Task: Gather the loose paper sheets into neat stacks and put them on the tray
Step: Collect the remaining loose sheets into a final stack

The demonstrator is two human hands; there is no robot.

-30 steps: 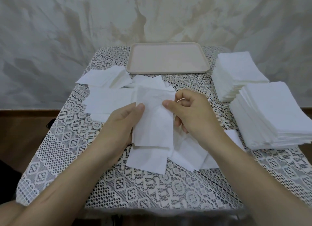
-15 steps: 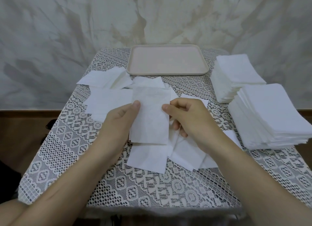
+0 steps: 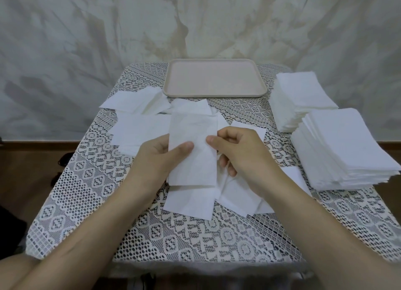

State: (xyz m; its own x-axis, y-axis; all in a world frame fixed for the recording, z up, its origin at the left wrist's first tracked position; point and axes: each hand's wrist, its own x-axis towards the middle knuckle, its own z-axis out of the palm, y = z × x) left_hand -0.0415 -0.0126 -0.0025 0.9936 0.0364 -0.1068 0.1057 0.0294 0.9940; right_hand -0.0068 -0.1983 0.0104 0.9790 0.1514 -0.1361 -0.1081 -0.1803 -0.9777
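I hold a white paper sheet (image 3: 193, 133) upright above the middle of the table. My left hand (image 3: 156, 159) pinches its left edge with the thumb on the front. My right hand (image 3: 240, 155) pinches its right edge between thumb and curled fingers. Several loose white sheets (image 3: 138, 129) lie scattered on the lace cloth under and behind my hands, one sheet (image 3: 191, 200) lying just below the held one. The beige tray (image 3: 214, 93) stands at the far middle of the table with nothing on it.
Two tall stacks of white sheets stand on the right side, the near stack (image 3: 345, 146) and the far stack (image 3: 301, 92). The lace tablecloth (image 3: 195, 242) covers a small table. A marbled wall rises behind, and dark floor shows to the left.
The held sheet has risen a little and turned straighter between my hands. My left thumb has slid further across its front. The loose sheets and stacks have not moved.
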